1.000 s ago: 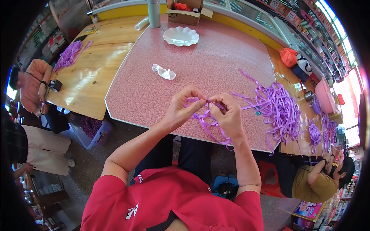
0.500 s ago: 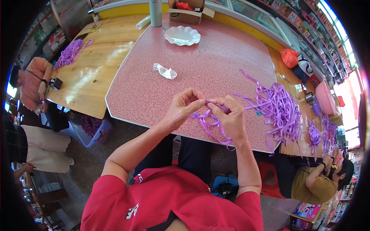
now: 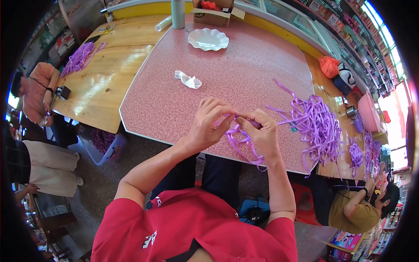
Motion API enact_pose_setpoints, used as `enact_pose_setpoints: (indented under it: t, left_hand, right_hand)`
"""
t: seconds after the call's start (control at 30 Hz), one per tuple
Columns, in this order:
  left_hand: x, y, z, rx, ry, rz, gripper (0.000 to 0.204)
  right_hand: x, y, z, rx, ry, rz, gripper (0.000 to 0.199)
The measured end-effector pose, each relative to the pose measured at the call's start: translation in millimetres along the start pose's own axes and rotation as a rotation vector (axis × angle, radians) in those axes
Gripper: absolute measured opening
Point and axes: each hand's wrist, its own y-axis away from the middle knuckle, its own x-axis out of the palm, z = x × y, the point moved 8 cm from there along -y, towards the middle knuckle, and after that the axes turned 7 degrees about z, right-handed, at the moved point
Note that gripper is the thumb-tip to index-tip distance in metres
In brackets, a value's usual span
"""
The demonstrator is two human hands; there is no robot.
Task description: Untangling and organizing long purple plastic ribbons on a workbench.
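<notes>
Over the near part of the pink speckled table [image 3: 166, 107], my two hands meet at a purple ribbon [image 3: 239, 140]. My left hand [image 3: 208, 120] pinches it with thumb and fingers, close to the right fingertips. My right hand [image 3: 260, 131] grips the ribbon between thumb and forefinger. Loose loops hang from between the hands down to the table's front edge. The exact spot where the fingers meet is partly hidden. To the right lies a big tangled pile of purple ribbons [image 3: 316, 124], apart from my right hand.
A crumpled white tissue [image 3: 188, 80] and a scalloped white dish [image 3: 208, 40] lie farther back. Behind them stand a grey-green bottle [image 3: 177, 15] and an open cardboard box [image 3: 211, 18]. People work at left [image 3: 38, 94] and right [image 3: 355, 207]. More ribbon [image 3: 78, 59] lies on the left wooden table.
My left hand has turned, its fingers now folded over more toward the right hand. The right hand keeps its pinch almost in place.
</notes>
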Motion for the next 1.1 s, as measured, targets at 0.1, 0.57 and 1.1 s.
enact_pose_setpoints:
  t: [0.1,0.57,1.1]
  left_hand:
    - [-1,0,-2,0.034,-0.097,0.005,0.026]
    - [4,3,7,-0.073,-0.036,-0.030,0.023]
    - [11,-5,2,0.016,-0.047,0.274,0.020]
  right_hand:
    - [0,0,0,-0.017,0.032,0.005,0.014]
    - [1,0,1,-0.009,0.013,0.000,0.013]
    - [-5,0,5,-0.050,0.068,-0.015,0.012]
